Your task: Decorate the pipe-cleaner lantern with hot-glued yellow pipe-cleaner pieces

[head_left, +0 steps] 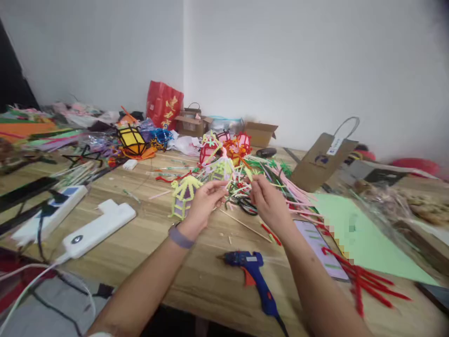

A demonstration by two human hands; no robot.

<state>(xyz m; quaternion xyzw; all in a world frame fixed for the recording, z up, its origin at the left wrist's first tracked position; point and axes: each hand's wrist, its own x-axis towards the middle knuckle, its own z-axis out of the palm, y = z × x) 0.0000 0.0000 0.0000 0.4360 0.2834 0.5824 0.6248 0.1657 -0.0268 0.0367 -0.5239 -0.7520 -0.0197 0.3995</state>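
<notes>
My left hand (206,202) is raised over the middle of the table, thumb and fingertips pinched together; what they hold, if anything, is too small to make out. To its right, my right hand (267,200) is closed on a yellow-green pipe cleaner (249,173), one end of which sticks up past the fingertips. Beside my left hand stands a small lantern (185,194) of yellow-green pipe cleaners with purplish panels. Another pale green lantern (221,167) sits just behind the hands. A blue glue gun (250,262) with an orange trigger lies below them, its nozzle facing left.
A phone (321,248), red pipe cleaners (373,278) and a green sheet (379,238) lie at right, near a brown paper bag (321,161). At left are a white power bank (101,229) and a power strip (52,213) with cables. Red and orange lanterns (238,146) stand behind.
</notes>
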